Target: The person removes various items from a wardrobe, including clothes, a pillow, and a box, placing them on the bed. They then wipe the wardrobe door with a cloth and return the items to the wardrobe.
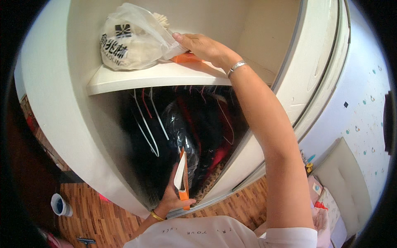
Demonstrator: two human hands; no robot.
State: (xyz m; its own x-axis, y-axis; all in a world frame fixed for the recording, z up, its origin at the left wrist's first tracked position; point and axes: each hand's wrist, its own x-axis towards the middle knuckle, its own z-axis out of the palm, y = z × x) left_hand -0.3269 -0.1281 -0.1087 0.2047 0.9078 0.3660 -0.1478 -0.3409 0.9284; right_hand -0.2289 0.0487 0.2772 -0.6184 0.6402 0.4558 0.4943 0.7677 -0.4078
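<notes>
A translucent white plastic bag (133,40) bearing writing stands on the upper shelf (158,77) of a white wardrobe. My right hand (206,46) reaches over the shelf with its thumb at the gathered right side of this bag; its other fingers are partly hidden. Just under that hand, a flat orange object (187,57) lies on the shelf. Lower down, before the hanging space, my left hand (175,197) holds a book-like item with orange covers (184,193) and white pages, seen edge-on.
Below the shelf hang white wire hangers (158,114) and dark clothes, some under clear plastic. The wardrobe's sliding door frame (316,62) is at the right. A padded headboard (344,186) stands beyond it. On the wooden floor at the left is a white bucket (62,205).
</notes>
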